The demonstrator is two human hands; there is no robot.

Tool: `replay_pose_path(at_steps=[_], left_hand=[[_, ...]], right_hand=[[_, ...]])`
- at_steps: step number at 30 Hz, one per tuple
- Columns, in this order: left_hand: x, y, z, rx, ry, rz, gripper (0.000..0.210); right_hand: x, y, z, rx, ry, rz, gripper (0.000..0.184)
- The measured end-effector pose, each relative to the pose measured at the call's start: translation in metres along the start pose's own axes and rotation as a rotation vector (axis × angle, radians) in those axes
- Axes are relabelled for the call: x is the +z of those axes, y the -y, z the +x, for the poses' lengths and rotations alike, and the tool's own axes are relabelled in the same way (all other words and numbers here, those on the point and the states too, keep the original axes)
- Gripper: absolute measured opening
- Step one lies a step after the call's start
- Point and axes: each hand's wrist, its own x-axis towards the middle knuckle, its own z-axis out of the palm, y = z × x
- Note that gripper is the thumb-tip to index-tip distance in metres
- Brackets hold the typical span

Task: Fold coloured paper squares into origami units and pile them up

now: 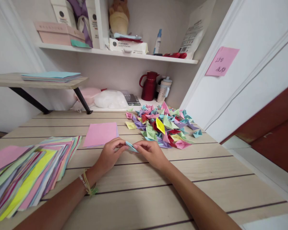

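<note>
A small light-blue folded paper (pixel 132 147) is held up between my two hands above the middle of the table. My left hand (pixel 113 152) pinches its left end with thumb and fingers. At its right end, the thumb and fingers of my right hand (pixel 151 154) are closed on it too. My fingertips cover both ends, so its full shape is hidden. Just beyond my right hand lies a heap of folded paper boats (pixel 168 123) in many colours. Pink square paper (pixel 99 133) rests flat behind my left hand, with a purple edge showing under it.
Fanned sheets of coloured paper (pixel 36 172) cover the table's left side. A small raised shelf (pixel 4 80) bears more paper (pixel 51 76). At the back stand a red jug (pixel 149 86) and a light tumbler (pixel 164 90), beside a white plastic bag (pixel 110 99). A pink note (pixel 222 61) hangs on the right panel.
</note>
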Motion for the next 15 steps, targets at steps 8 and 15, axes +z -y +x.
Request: replay_pose_path(at_steps=[8,15], left_hand=[[0.0035,0.0011,-0.0008,-0.189,-0.006,-0.297,0.022],[0.0024,0.0010,0.0019,-0.290,0.131,-0.508,0.024]], right_hand=[[0.0050,-0.0059,-0.0019,-0.041,-0.100,0.008,0.019],[0.0053,-0.0037,0.0002,0.026,-0.222,0.257,0.011]])
